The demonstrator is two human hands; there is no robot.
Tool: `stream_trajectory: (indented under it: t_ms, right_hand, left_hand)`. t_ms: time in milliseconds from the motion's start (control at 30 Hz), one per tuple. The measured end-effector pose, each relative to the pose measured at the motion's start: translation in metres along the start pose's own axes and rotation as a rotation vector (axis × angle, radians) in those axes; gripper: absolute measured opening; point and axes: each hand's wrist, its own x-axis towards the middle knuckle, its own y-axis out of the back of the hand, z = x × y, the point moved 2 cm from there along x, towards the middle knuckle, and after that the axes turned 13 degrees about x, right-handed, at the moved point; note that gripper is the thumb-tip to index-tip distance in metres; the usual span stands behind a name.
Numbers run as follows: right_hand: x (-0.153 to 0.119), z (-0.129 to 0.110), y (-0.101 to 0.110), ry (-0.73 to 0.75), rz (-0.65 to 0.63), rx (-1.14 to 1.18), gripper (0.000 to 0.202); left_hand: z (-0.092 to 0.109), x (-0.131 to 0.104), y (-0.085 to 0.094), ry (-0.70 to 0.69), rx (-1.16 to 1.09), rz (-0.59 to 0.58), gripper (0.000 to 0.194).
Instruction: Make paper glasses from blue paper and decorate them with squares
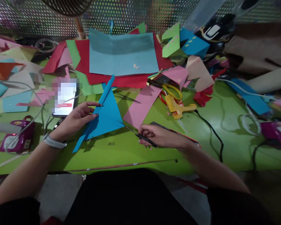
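Observation:
A sheet of blue paper (107, 115) stands over the table with a narrow strip folded along its left edge. The thumb and fingers of my left hand (83, 115) pinch that folded edge near its middle. My right hand (160, 136) is closed around the dark handles of a pair of scissors (146, 139). Their thin blades point left, with the tips at the lower right corner of the blue sheet; I cannot tell whether they touch it. Just behind the scissors lies a strip of pink paper (144, 104).
A yellow glue gun (175, 106) with a black cord lies to the right, beside yellow-handled scissors (173, 90). A phone (65, 98) stands at the left. Stacked coloured sheets (124, 53) fill the back. A thin stick (131, 164) lies along the front edge.

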Motion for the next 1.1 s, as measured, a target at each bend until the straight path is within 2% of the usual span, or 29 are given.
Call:
stream_trajectory:
  t_ms: [633, 1100]
  right_hand:
    - [0.0014, 0.0067, 0.0022, 0.042, -0.023, 0.015, 0.051]
    - [0.0015, 0.0030, -0.0003, 0.016, -0.009, -0.017, 0.053]
  left_hand:
    - [-0.0028, -0.0013, -0.0039, -0.002, 0.006, -0.016, 0.038]
    - [0.0013, -0.0030, -0.0068, 0.015, -0.001, -0.014, 0.037]
